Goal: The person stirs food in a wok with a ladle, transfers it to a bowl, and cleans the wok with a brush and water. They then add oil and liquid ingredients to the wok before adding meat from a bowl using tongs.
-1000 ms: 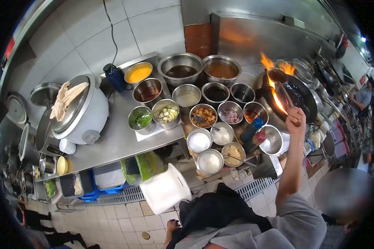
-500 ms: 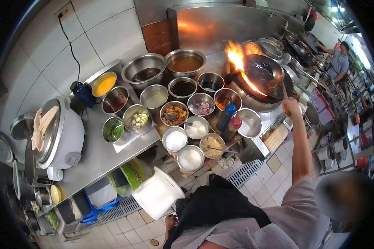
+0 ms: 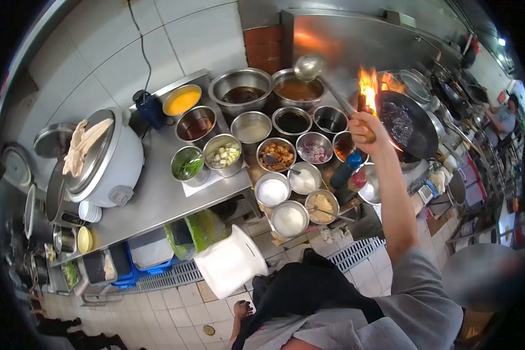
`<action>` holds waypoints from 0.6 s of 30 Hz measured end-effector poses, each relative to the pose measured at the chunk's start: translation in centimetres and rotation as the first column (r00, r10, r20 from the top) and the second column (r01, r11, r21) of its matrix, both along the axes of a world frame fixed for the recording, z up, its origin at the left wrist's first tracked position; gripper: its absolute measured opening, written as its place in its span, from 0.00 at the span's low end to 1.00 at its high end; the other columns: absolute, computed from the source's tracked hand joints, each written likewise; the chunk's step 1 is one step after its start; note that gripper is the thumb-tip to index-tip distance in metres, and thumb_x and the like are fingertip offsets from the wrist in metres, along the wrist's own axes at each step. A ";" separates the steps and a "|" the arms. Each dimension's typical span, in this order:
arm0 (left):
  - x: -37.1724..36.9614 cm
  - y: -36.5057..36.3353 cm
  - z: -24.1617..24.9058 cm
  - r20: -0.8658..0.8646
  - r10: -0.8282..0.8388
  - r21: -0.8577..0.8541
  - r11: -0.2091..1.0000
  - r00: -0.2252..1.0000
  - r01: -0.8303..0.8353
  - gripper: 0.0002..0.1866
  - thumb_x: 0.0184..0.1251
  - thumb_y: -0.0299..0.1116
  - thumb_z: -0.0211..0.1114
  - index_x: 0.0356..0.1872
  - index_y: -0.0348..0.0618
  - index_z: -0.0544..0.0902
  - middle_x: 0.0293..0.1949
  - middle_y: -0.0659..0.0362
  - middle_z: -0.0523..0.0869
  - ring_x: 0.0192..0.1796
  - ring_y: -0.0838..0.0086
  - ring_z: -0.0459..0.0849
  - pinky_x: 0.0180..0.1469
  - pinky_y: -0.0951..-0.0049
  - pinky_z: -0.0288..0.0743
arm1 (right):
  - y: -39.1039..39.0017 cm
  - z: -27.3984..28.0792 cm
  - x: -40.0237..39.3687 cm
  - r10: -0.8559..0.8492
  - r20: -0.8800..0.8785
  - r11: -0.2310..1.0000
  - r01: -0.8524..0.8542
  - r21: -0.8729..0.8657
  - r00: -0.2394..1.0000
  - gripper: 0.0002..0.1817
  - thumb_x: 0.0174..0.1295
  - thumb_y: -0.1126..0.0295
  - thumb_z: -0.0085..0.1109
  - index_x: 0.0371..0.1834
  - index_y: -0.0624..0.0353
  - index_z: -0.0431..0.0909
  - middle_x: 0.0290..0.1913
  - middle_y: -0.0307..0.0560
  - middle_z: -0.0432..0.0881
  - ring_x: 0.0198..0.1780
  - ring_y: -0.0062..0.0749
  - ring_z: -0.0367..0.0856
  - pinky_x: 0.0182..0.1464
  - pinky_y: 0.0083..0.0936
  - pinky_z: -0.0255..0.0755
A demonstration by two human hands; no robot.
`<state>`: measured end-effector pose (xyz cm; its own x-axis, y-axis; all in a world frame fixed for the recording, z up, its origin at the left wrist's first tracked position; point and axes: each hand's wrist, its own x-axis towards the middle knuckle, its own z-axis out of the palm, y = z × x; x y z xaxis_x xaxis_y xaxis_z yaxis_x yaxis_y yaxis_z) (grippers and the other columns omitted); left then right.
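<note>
My right hand [image 3: 364,133] is closed round the handle of a ladle [image 3: 308,67], whose bowl hangs over the steel bowl of brown liquid [image 3: 297,89]. To the right, a black wok [image 3: 415,129] with bubbling liquid sits tilted on the burner. Flames [image 3: 368,84] rise at its left edge. My left hand [image 3: 242,310] hangs low beside the dark apron, its fingers loosely apart with nothing seen in them. Below my right hand stand a blue-topped squeeze bottle [image 3: 349,168] and a red-topped one [image 3: 356,181].
Several steel bowls hold dark sauce [image 3: 291,121], fried cubes [image 3: 277,153], sliced onion [image 3: 314,148] and white powder [image 3: 272,191]. A rice cooker [image 3: 112,169] stands on the left counter. A white stool [image 3: 231,262] is on the floor. Another person [image 3: 503,121] stands far right.
My right hand has moved left from the wok, lifting the ladle out of it and over the brown-liquid bowl. The view has shifted, and my left hand still hangs low.
</note>
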<state>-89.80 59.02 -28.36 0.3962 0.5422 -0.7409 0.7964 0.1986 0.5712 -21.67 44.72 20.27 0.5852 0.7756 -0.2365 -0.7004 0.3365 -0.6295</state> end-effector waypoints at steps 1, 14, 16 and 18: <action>-0.4 -0.3 0.2 -0.002 0.012 -0.001 1.000 1.000 -0.012 0.17 0.60 0.30 0.62 0.47 0.27 0.81 0.31 0.49 0.87 0.30 0.68 0.86 0.32 0.69 0.82 | 2.2 -0.1 0.1 0.018 -0.015 0.999 -0.019 -0.033 1.000 0.07 0.63 0.72 0.52 0.28 0.55 0.67 0.21 0.35 0.71 0.15 0.15 0.64 0.12 0.15 0.53; -7.1 -7.2 -2.0 -0.082 0.157 0.041 0.987 0.984 -0.154 0.18 0.61 0.29 0.61 0.48 0.26 0.80 0.31 0.49 0.87 0.30 0.67 0.86 0.31 0.70 0.81 | 21.1 -1.8 1.2 0.131 0.209 0.868 -0.010 -0.497 0.969 0.07 0.56 0.75 0.56 0.26 0.55 0.67 0.19 0.39 0.74 0.16 0.19 0.71 0.16 0.16 0.58; -7.6 -8.4 -2.8 -0.093 0.204 0.045 0.979 0.975 -0.200 0.18 0.61 0.29 0.61 0.49 0.26 0.80 0.31 0.49 0.87 0.30 0.67 0.86 0.31 0.70 0.81 | 23.0 -2.6 0.9 0.155 0.260 0.828 0.018 -0.561 0.953 0.07 0.55 0.75 0.57 0.25 0.53 0.67 0.19 0.39 0.74 0.15 0.19 0.71 0.14 0.15 0.57; -7.7 -8.9 -3.3 -0.094 0.248 0.046 0.969 0.964 -0.245 0.18 0.61 0.29 0.61 0.49 0.26 0.80 0.31 0.49 0.87 0.30 0.67 0.86 0.31 0.70 0.81 | 23.6 -2.7 0.5 0.171 0.333 0.796 0.068 -0.601 0.927 0.07 0.55 0.75 0.57 0.25 0.54 0.68 0.18 0.39 0.74 0.15 0.20 0.72 0.15 0.17 0.57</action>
